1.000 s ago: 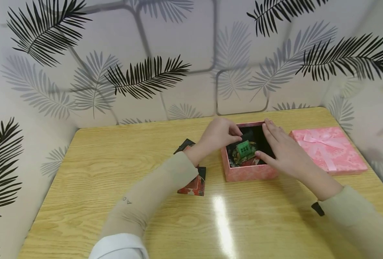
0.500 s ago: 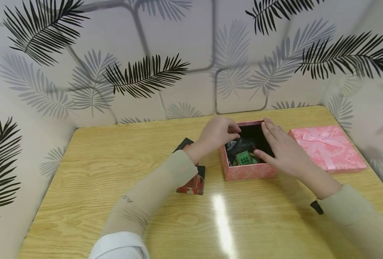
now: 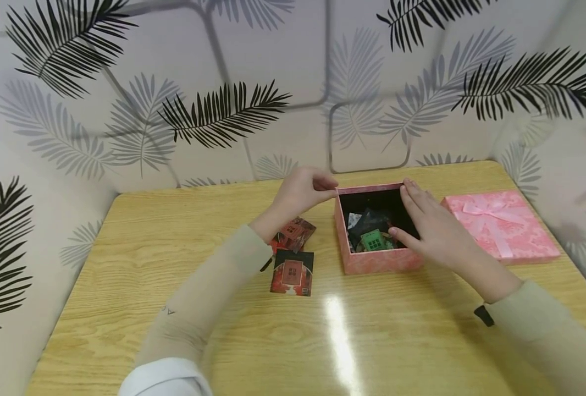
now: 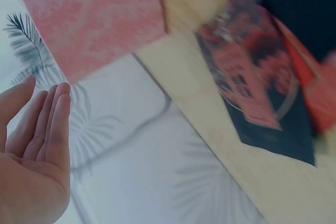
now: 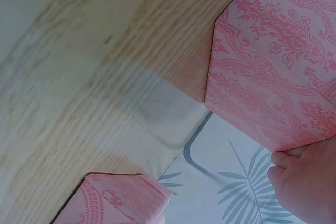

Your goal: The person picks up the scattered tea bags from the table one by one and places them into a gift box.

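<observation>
In the head view, my left hand (image 3: 300, 190) is at the back left corner of the pink patterned box (image 3: 384, 261). It holds nothing; the left wrist view shows its fingers (image 4: 47, 124) relaxed and apart from the box wall. My right hand (image 3: 438, 236) rests on the box's right rim, fingers extended along it and thumb over the inside. Within the dark interior lie a small green packet (image 3: 372, 240), crumpled black plastic (image 3: 372, 220) and a white sachet (image 3: 354, 220). Left of the box are a red-and-black packet (image 3: 293, 273) and more such packets (image 3: 295, 234), partly behind the left forearm.
To the right of the box, the pink lid (image 3: 513, 220) with a ribbon bow lies on the wooden table (image 3: 174, 236). A wall with a leaf pattern (image 3: 293, 137) stands right behind the table's back edge.
My left hand has come out of the box and moved left, uncovering the packets on the table. Inside, the green packet sits lower than a second ago. The right hand stays put.
</observation>
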`<action>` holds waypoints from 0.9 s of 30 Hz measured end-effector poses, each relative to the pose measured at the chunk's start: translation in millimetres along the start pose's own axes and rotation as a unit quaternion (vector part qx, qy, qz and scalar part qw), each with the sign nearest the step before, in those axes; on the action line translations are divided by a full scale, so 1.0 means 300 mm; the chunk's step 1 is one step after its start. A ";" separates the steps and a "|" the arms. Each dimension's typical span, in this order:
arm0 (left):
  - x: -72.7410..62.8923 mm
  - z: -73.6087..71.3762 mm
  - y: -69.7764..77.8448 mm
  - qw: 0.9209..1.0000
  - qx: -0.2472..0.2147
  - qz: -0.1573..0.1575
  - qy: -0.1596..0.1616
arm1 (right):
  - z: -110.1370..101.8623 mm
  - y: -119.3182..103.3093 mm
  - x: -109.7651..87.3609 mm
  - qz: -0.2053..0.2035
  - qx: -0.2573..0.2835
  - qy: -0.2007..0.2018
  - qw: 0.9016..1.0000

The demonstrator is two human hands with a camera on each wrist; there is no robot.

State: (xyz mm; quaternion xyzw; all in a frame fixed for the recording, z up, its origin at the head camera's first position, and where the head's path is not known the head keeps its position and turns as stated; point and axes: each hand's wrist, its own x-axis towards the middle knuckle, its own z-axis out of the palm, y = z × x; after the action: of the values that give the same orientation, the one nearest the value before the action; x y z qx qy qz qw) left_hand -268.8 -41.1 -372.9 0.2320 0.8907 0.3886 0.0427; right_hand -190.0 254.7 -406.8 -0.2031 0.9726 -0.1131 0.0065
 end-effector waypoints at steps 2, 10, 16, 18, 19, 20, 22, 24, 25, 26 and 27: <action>-0.007 -0.010 -0.024 1.000 0.000 -0.007 0.006 | 0.000 0.000 -0.002 0.002 0.001 0.000 1.000; -0.041 -0.031 -0.132 0.999 0.002 -0.038 0.024 | 0.003 0.000 -0.004 0.001 -0.002 0.002 1.000; -0.062 -0.030 -0.205 0.998 0.003 -0.060 0.037 | 0.002 -0.002 -0.006 0.006 0.005 0.001 1.000; -0.071 -0.030 -0.227 0.997 -0.005 -0.069 0.039 | 0.002 -0.002 -0.007 0.008 0.007 0.001 1.000; -0.076 -0.030 -0.239 0.996 -0.008 -0.074 0.040 | 0.002 -0.002 -0.007 0.008 0.006 0.002 1.000; -0.081 -0.030 -0.250 0.996 -0.012 -0.078 0.041 | 0.002 -0.002 -0.006 0.008 0.006 0.002 1.000; -0.091 -0.032 -0.274 0.995 -0.018 -0.083 0.044 | 0.004 0.000 -0.006 0.007 0.006 0.005 1.000; -0.100 -0.033 -0.296 0.995 -0.023 -0.089 0.047 | 0.005 0.000 -0.006 0.005 0.005 0.007 1.000; -0.103 -0.034 -0.308 0.995 -0.022 -0.089 0.047 | 0.005 0.000 -0.005 0.004 0.004 0.008 1.000; -0.107 -0.035 -0.317 0.995 -0.025 -0.090 0.047 | 0.004 0.000 -0.005 0.004 0.004 0.008 1.000; -0.110 -0.037 -0.325 0.994 -0.027 -0.090 0.046 | 0.004 0.000 -0.005 0.004 0.003 0.007 1.000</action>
State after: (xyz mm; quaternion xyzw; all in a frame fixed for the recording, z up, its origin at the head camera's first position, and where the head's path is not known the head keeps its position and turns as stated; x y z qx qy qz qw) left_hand -279.3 -120.9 -438.0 0.1314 0.8980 0.4178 0.0427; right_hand -188.4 255.0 -407.9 -0.1984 0.9731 -0.1171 0.0010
